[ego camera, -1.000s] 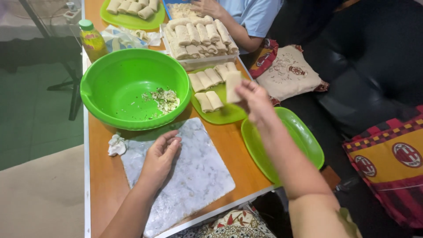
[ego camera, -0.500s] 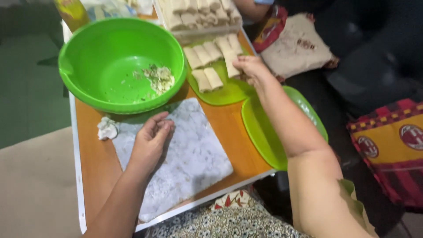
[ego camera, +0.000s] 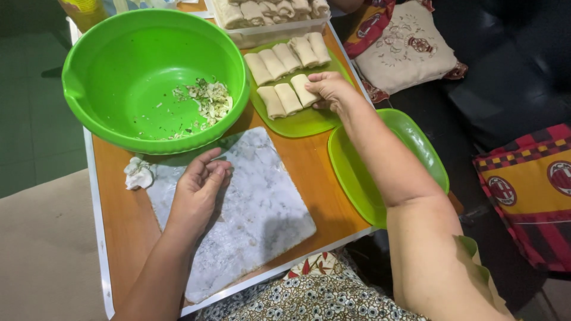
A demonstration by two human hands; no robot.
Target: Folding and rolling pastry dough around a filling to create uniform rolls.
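Right hand [ego camera: 331,89] reaches forward to the green plate [ego camera: 309,122] and rests its fingers on the nearest pale roll [ego camera: 304,90], pressing or setting it beside two others; whether the fingers grip it or only touch it cannot be told. Left hand [ego camera: 199,187] lies flat, loosely open and holding nothing, on the marble slab [ego camera: 262,220], fingertips toward the large green bowl [ego camera: 154,77].

Head view, findings on progress: seven rolls sit on the plate in two rows, four behind and three in front, and a clear container [ego camera: 273,24] beyond it holds many more. The bowl is nearly spent, with only a small heap of shredded filling [ego camera: 205,98] on its floor. The slab carries no wrapper. A second green tray [ego camera: 386,166], just right of the slab, holds nothing. A crumpled white scrap [ego camera: 138,173] lies left of the slab on the wooden table [ego camera: 309,172]. Judged from this, most of the rolling appears done and little filling remains.

Against the earlier pictures: one second ago the right hand carried the roll above the plate; it now sits down in the front row. The left hand has kept its place on the slab. The camera has tilted closer over the table.
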